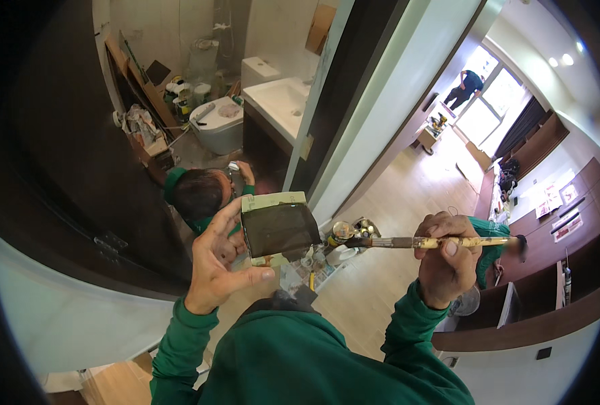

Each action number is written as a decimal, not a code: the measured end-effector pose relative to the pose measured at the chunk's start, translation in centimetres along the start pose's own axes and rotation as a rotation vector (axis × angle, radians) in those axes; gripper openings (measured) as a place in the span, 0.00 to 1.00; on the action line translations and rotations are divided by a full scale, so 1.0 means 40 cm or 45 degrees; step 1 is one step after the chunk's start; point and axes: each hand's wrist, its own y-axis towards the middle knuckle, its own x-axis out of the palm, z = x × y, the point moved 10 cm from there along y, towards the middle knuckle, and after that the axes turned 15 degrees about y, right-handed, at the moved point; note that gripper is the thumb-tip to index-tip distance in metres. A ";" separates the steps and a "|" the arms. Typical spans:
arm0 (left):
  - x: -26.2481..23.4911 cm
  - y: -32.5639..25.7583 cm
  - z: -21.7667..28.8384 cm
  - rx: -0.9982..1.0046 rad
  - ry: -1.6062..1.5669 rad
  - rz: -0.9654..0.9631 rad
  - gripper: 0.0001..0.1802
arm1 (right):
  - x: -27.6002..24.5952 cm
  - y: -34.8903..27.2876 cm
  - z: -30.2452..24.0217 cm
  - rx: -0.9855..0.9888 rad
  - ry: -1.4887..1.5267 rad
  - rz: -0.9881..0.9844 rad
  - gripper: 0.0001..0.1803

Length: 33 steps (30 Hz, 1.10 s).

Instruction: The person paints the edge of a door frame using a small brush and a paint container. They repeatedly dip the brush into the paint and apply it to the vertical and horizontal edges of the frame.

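My left hand (213, 260) grips a small pale green carton (273, 200), thumb along its near edge and fingers at its left side. A dark brown, paint-like layer (279, 229) covers most of the carton's upper face. In my right hand (445, 260) is a paintbrush (402, 242), its yellowish, stained handle pinched between thumb and fingers. The brush lies nearly level, dark bristles (359, 242) pointing left toward the carton. A gap seems to separate the bristle tip from the carton.
Below my hands, a tray (323, 275) and several cans (344, 231) sit on the floor. A co-worker (202, 196) crouches in the bathroom doorway, beside the dark door (84, 169). Another person in green (490, 233) is beside the right-hand shelving (536, 307). A third (470, 84) stands by the window.
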 end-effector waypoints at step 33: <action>0.114 0.014 -0.191 -0.290 -0.093 -0.157 0.55 | -0.010 -0.026 0.185 0.285 -0.585 -0.311 0.10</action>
